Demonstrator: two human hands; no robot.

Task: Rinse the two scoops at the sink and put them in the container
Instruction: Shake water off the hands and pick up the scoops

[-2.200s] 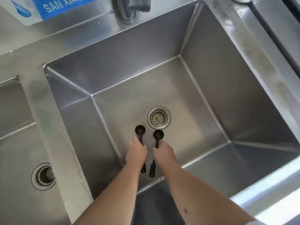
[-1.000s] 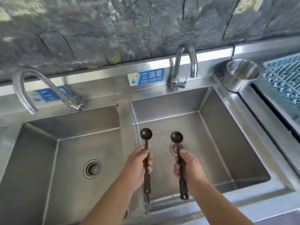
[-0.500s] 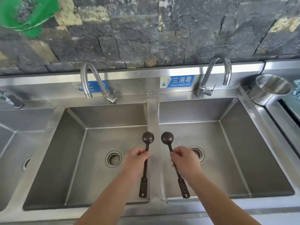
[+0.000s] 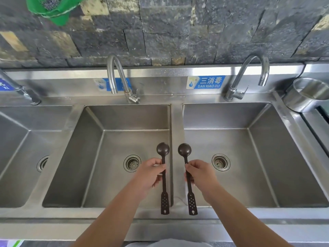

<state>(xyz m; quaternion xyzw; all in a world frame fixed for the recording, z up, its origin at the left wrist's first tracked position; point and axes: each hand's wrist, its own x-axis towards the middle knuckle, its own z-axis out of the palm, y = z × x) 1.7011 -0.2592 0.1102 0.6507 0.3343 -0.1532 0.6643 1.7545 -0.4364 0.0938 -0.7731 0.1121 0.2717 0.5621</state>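
Since the earlier frame our hands had drawn both scoops back over the divider between the basins. Our left hand (image 4: 150, 172) and right hand (image 4: 199, 173) each pinched a scoop (image 4: 163, 175) (image 4: 187, 175) mid-handle, fingers closed. We judged rinsing unstarted, taps dry; next we needed the right faucet (image 4: 249, 75) opened, well short of the container (image 4: 306, 94) at the sink's far-right corner.

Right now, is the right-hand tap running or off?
Off: no water falls from the right tap, and the basin beneath looks dry.

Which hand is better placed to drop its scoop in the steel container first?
Probably the right hand: its scoop is nearer the steel container at far right; the left hand would cross over.
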